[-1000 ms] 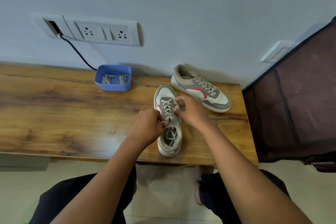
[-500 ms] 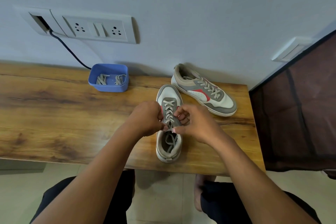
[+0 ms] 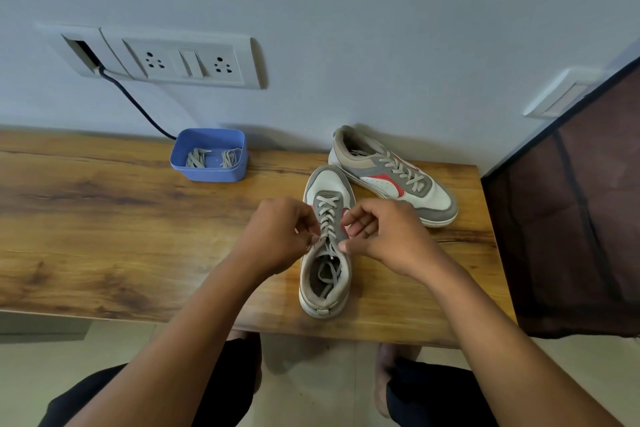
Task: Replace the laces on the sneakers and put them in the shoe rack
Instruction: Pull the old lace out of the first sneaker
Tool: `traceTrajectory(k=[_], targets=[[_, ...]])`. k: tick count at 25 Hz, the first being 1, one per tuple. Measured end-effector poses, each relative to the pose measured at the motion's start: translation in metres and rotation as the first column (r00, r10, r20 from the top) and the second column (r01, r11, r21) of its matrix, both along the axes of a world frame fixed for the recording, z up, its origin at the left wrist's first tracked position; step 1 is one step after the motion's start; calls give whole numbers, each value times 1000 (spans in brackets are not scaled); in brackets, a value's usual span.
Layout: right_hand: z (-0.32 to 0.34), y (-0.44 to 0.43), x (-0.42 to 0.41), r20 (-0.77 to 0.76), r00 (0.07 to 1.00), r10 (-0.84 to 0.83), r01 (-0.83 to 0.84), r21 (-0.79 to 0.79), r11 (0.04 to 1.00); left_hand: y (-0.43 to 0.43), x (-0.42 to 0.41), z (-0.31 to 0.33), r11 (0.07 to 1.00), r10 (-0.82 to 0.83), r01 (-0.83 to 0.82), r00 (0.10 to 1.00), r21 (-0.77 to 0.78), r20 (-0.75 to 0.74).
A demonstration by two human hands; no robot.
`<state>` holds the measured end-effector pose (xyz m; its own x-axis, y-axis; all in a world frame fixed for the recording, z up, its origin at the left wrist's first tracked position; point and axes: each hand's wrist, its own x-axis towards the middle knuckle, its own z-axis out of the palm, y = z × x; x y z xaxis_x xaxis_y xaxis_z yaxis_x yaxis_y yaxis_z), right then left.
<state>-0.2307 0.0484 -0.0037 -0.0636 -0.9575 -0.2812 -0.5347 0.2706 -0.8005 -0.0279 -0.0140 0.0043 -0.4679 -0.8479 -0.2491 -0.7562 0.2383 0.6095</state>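
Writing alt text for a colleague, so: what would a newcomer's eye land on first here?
The left hand and right hand, pinching at the grey lace of the near sneaker by the wooden table's front edge. Behind it, to the right, sits the second sneaker, laced; a blue tub holding loose laces stands against the wall.

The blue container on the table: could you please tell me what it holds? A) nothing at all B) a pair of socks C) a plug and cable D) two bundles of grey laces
D: two bundles of grey laces lie side by side inside the blue container.
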Motion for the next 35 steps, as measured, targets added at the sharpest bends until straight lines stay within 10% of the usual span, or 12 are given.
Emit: traceTrajectory(k=[5, 15, 23, 28, 35], targets=[[7, -3, 7, 8, 999, 44, -45, 52, 998, -10, -9, 0, 999, -44, 44, 999, -29, 12], [9, -1, 15, -511, 818, 264, -259, 83, 962, -12, 3, 0, 977, -145, 140, 989, -162, -20], [-11, -18, 2, -478, 873, 95, -230, -231, 945, 8, -12, -21, 958, -264, 277, 952, -72, 156], [-2, -6, -18, -369, 919, -142, 4, -350, 937, 0, -12, -18, 964, -235, 232, 972, -126, -6], [10, 21, -32, -264, 938, 225, -229, 17, 973, 13, -28, -17, 851, -435, 400, 900, -340, -33]])
